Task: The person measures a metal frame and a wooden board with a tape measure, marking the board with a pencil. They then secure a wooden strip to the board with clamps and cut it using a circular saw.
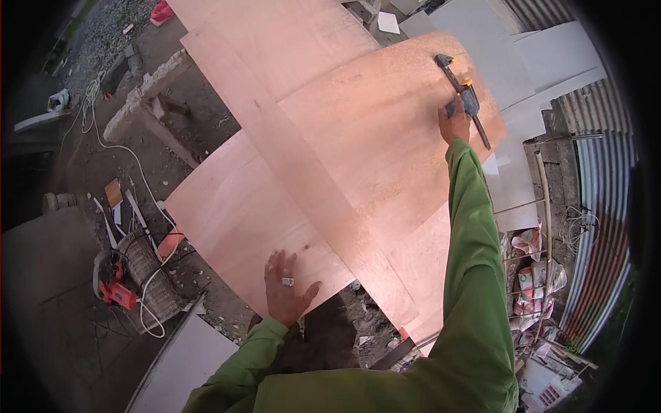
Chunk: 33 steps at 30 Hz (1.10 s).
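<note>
At two o'clock I see the right hand [455, 126] closed around the bar clamp [471, 102], lying on the far plywood sheet [372, 131]. At seven, the left hand [286, 297] rests on the near plywood sheet [231, 206], fingers spread, gripping nothing.

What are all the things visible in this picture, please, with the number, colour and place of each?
plywood sheets: at least three, pinkish-brown, overlapping in the centre
bar clamp: one, black with orange-yellow, on the plywood, upper right
circular saw: one, red and white, left
woven piece: one, grey-brown, beside the saw
cord: count unclear, white, left
rough beam: one, beige-grey, upper left
gravel: uncountable, grey, upper left
flat panels: several, pale grey, upper right
corrugated sheets: at least two, grey-blue with rust, right
sacks: count unclear, white and red, right
scraps: many, mixed colours, both sides
ring: one, silver, left hand
sleeves: two, green, bottom
left hand: one, plywood's lower edge
right hand: one, on the clamp
</note>
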### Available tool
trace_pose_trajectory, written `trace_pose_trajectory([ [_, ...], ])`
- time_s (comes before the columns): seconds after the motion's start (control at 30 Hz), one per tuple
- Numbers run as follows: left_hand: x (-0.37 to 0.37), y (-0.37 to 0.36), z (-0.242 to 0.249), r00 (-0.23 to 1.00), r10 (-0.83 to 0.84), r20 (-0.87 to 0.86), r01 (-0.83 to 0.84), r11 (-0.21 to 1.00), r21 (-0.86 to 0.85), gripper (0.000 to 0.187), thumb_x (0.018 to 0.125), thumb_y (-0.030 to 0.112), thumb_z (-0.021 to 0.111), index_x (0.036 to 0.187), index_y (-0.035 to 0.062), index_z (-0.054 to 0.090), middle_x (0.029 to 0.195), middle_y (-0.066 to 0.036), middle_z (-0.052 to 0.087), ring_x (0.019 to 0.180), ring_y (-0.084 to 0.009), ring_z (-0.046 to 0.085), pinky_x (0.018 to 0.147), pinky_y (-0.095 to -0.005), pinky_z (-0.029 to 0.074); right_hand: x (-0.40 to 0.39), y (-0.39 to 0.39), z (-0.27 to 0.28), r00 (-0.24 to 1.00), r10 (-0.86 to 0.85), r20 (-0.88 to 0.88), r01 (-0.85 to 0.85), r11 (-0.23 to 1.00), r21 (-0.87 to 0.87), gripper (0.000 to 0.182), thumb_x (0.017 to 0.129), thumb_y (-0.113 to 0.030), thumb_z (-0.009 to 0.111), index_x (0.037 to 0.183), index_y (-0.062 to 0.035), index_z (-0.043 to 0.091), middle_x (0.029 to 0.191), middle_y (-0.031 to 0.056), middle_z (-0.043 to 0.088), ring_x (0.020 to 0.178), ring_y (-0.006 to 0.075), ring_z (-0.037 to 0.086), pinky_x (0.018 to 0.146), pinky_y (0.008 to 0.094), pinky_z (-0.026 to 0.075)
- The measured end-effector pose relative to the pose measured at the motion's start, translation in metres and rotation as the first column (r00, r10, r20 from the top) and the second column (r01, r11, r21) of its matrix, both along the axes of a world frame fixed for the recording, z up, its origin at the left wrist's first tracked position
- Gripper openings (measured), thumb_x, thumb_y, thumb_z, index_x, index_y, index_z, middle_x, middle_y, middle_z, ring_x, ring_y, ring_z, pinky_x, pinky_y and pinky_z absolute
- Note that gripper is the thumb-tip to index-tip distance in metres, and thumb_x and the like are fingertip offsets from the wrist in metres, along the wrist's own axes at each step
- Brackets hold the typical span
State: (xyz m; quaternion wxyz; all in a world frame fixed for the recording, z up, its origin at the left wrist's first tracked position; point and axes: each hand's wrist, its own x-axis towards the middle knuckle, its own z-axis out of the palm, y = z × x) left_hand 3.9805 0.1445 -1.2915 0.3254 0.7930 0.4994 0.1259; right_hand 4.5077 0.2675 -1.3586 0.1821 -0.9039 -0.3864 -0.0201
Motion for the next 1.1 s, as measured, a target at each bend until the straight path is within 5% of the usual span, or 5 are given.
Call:
trace_pose_trajectory([
  [0.17,0.016,0.011,-0.009,0.996,0.061,0.064,-0.062,0.998,0.018,0.079,0.066,0.027,0.081,0.13,0.0021,0.042,0.134,-0.021,0.038,0.125,-0.0418,0.037,0.102,-0.0515,0.033,0.041,0.015,-0.022,0.998,-0.02,-0.065,-0.001,0.95,-0.311,0.039,0.082,-0.035,0.059,0.117,-0.017,0.056,0.109,0.0191,0.062,0.107,0.0375,0.056,0.093,0.0506,0.042],
  [0.33,-0.003,0.015,-0.005,0.946,0.321,0.052,-0.322,0.947,0.005,0.075,0.065,0.016,0.081,0.127,0.002,0.042,0.129,-0.018,0.04,0.123,-0.0392,0.039,0.101,-0.0466,0.038,0.007,-0.004,0.004,0.987,0.156,-0.038,-0.161,0.963,-0.216,0.025,0.081,-0.026,0.058,0.101,-0.0097,0.061,0.096,0.019,0.065,0.091,0.0385,0.062,0.08,0.0448,0.049],
  [0.53,-0.012,0.011,-0.001,0.975,0.221,0.029,-0.223,0.972,0.075,0.073,0.068,0.015,0.079,0.128,0.0018,0.04,0.13,-0.019,0.04,0.122,-0.0382,0.041,0.1,-0.0457,0.039,-0.111,-0.102,0.02,0.926,0.34,-0.161,-0.329,0.94,0.093,0.029,0.08,-0.019,0.061,0.107,-0.0079,0.061,0.091,0.0203,0.064,0.087,0.0396,0.06,0.078,0.0429,0.048],
  [0.87,0.006,0.014,0.015,0.988,0.133,0.083,-0.137,0.989,0.053,0.06,0.07,0.015,0.077,0.121,0.0006,0.048,0.123,-0.02,0.046,0.114,-0.038,0.047,0.096,-0.044,0.04,-0.193,-0.126,0.033,0.947,-0.302,-0.114,0.278,0.942,-0.188,0.082,0.069,-0.055,0.072,0.12,0.0031,0.046,0.117,0.0226,0.043,0.105,0.0417,0.046,0.084,0.0578,0.038],
  [1.1,-0.013,-0.004,0.008,0.991,0.059,0.118,-0.061,0.998,0.008,0.049,0.071,0.013,0.076,0.113,-0.0007,0.054,0.11,-0.019,0.05,0.097,-0.0338,0.053,0.083,-0.0416,0.046,-0.146,-0.111,0.045,0.894,-0.349,-0.28,0.154,0.828,-0.539,0.085,0.065,-0.061,0.068,0.117,0.0047,0.051,0.109,0.0237,0.057,0.104,0.0362,0.054,0.085,0.0512,0.041],
])
